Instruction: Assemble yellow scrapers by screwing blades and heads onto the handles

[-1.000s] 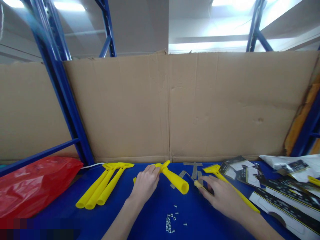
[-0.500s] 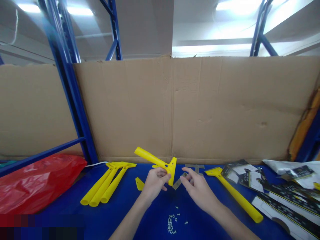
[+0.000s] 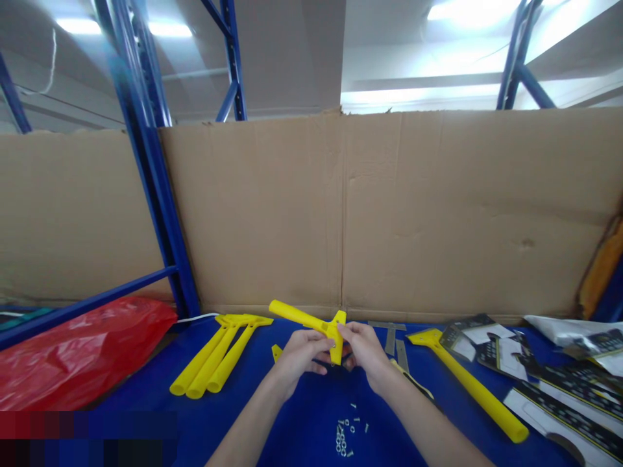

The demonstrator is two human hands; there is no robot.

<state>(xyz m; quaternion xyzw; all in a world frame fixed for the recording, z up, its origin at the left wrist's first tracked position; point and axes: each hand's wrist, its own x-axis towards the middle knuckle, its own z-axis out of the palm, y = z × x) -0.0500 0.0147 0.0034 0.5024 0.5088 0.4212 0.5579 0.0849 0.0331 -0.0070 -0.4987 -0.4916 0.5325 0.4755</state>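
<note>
A yellow plastic scraper handle (image 3: 302,314) is raised above the blue tabletop, its tube pointing up and left. My left hand (image 3: 302,357) is closed on its wide head from the left, thumb on the front face. My right hand (image 3: 363,350) pinches the head's right side, fingers partly behind it. Whether a metal blade sits behind the head is hidden. Just right of my right hand lie flat metal blades (image 3: 390,340). Small screws and nuts (image 3: 342,438) are scattered on the table nearer to me. A small yellow piece (image 3: 277,352) shows behind my left hand.
Several yellow scraper handles (image 3: 221,357) lie at left, beside a red plastic bag (image 3: 87,357). Another long yellow handle (image 3: 477,392) lies at right, near black-and-white packaging cards (image 3: 549,402). A cardboard wall (image 3: 263,214) and blue rack post (image 3: 165,214) stand behind.
My right hand has moved left from near a metal blade onto the scraper head. The handle's tube has tipped lower. The view has shifted slightly left.
</note>
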